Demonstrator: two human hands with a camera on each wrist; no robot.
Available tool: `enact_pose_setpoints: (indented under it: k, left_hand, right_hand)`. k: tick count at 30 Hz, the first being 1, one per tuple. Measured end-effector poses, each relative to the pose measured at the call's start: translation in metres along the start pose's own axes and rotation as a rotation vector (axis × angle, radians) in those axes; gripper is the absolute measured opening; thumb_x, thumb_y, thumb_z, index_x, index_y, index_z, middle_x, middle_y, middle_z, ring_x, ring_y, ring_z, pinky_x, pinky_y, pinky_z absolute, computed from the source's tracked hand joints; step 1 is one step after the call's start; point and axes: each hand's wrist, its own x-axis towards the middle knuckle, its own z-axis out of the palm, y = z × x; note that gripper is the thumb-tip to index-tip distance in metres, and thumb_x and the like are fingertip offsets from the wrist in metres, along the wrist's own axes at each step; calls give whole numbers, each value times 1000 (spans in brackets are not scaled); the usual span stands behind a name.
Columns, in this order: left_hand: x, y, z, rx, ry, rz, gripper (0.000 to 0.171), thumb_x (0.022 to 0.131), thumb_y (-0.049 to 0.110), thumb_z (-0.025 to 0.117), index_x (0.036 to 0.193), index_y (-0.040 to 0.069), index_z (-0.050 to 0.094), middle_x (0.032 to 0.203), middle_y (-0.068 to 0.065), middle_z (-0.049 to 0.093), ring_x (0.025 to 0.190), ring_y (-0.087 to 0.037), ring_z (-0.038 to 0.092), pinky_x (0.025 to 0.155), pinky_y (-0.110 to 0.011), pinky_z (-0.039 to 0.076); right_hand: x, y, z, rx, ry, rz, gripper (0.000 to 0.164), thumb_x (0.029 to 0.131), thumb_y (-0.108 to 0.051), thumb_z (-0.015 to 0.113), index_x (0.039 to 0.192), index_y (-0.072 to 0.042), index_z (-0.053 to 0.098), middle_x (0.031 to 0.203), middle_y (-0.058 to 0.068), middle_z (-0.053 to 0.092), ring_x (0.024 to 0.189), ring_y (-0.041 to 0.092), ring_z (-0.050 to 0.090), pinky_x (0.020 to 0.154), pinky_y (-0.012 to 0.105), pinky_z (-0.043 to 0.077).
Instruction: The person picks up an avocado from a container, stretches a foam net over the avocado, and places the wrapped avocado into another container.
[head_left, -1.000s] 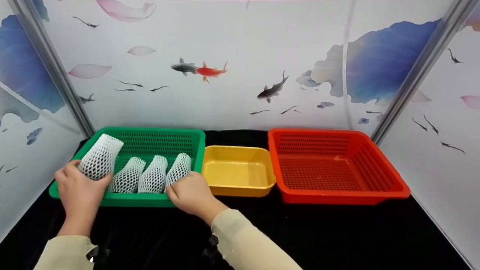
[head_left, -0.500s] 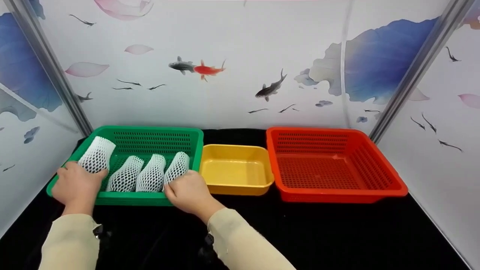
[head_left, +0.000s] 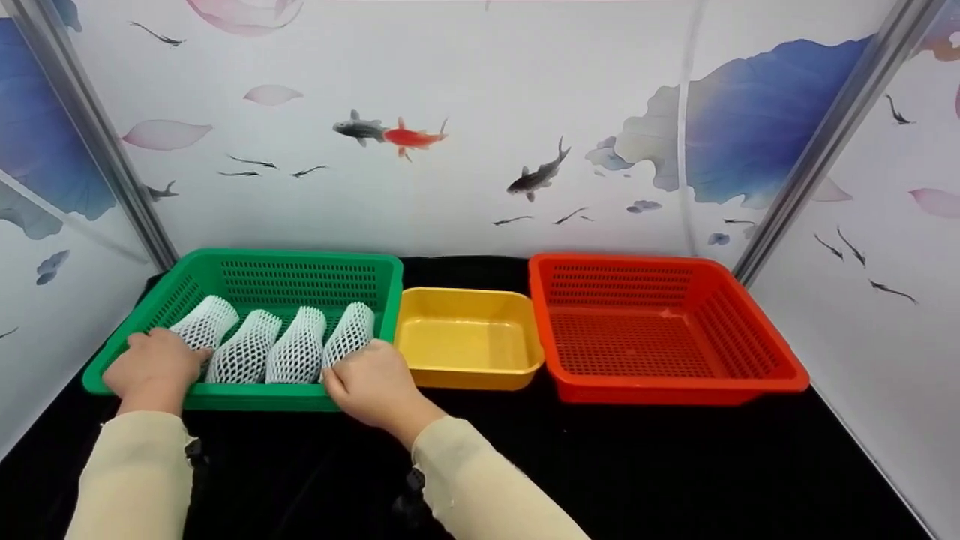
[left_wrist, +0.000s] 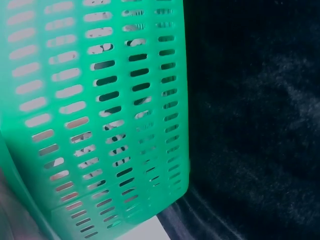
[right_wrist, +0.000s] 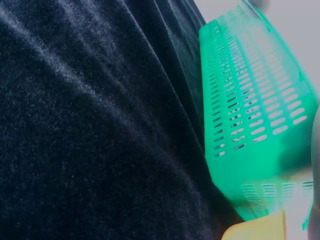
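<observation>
A green plastic basket [head_left: 296, 259] stands at the left of the head view, holding a row of things in white foam net sleeves; their contents are hidden. My left hand [head_left: 156, 366] grips the lower end of the leftmost foam net sleeve [head_left: 206, 322], its thumb on the sleeve's right side. Over the front rim at the basket's right end, my right hand [head_left: 381, 386] curls round the base of the rightmost foam net sleeve [head_left: 352, 326]. Between them lean two more sleeves [head_left: 246, 349]. Through the slotted basket wall [left_wrist: 125, 115], white patches show in the left wrist view.
A yellow tub [head_left: 469, 375] sits against the green basket's right side, with a red slotted basket [head_left: 667, 386] beyond it. Black cloth [head_left: 600, 465] covers the table. Printed panels [head_left: 465, 60] with metal posts [head_left: 832, 150] enclose the back and sides.
My left hand has lowered the leftmost sleeve into the green basket, bringing its top down level with the others. My right hand has kept its place at the rightmost sleeve.
</observation>
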Motion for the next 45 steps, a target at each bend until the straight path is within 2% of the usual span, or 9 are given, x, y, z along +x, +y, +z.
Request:
enact_pose_setpoints:
  k: [8, 12, 19, 26, 30, 37, 42, 43, 45]
  left_hand:
    - [-1, 0, -2, 0, -48, 22, 94, 94, 47, 54, 138, -26, 16, 127, -51, 24, 105, -59, 45, 76, -61, 46]
    - [-2, -1, -1, -2, -42, 35, 97, 93, 51, 53, 138, -26, 14, 127, -53, 22, 101, -59, 46, 76, -63, 45]
    - [0, -2, 2, 15, -2, 40, 88, 95, 47, 50, 138, -24, 20, 127, -54, 14, 95, -58, 48, 73, -61, 44]
    - [1, -3, 1, -30, 13, 22, 91, 93, 43, 55, 141, -21, 11, 129, -47, 24, 104, -62, 44, 77, -64, 42]
    - [0, -3, 0, -33, 11, 45, 89, 93, 38, 55, 143, -18, 9, 133, -45, 25, 107, -63, 41, 78, -66, 41]
    - [0, -4, -2, 1, -1, 81, 73, 94, 34, 56, 140, -14, 25, 124, -44, 41, 106, -63, 42, 72, -63, 44]
    - [0, -3, -2, 5, -16, 89, 69, 95, 31, 55, 140, -13, 28, 125, -45, 40, 115, -66, 29, 79, -68, 40]
    - [0, -3, -3, 6, -20, 91, 69, 95, 30, 55, 141, -14, 27, 126, -46, 38, 116, -66, 28, 79, -67, 40]
    - [0, -3, -3, 5, -23, 104, 70, 95, 28, 56, 142, -15, 27, 126, -46, 39, 113, -65, 33, 76, -64, 44]
  right_hand:
    - [0, -1, 0, -4, 3, -4, 49, 100, -27, 47, 52, -21, 45, 46, -10, 41, 51, 6, 50, 62, 25, 40]
    - [0, -1, 0, -11, 0, -5, 48, 100, -28, 46, 52, -21, 45, 46, -10, 41, 51, 5, 49, 62, 25, 40]
    - [0, -1, 1, -4, 9, -7, 48, 100, -27, 47, 52, -21, 46, 46, -9, 42, 50, 6, 49, 61, 25, 40]
    - [0, -2, 0, 2, 4, -7, 48, 100, -27, 47, 53, -21, 47, 47, -9, 43, 51, 6, 49, 60, 25, 39]
    - [-1, -1, 0, 2, 38, -13, 48, 99, -26, 48, 52, -21, 46, 46, -9, 42, 49, 6, 48, 59, 25, 38]
    - [-1, 0, 4, -5, 77, -22, 48, 99, -26, 49, 51, -22, 43, 45, -10, 39, 48, 5, 46, 59, 25, 39]
    - [-1, 0, 4, -7, 62, -13, 49, 99, -26, 49, 51, -22, 43, 46, -10, 39, 48, 5, 45, 59, 25, 39]
    - [-1, 0, 4, -5, 60, -11, 48, 99, -26, 49, 51, -22, 43, 46, -10, 40, 48, 6, 45, 59, 26, 39]
    - [-1, 0, 4, -3, 57, -9, 48, 99, -26, 49, 51, -22, 43, 46, -10, 40, 48, 6, 45, 59, 26, 39]
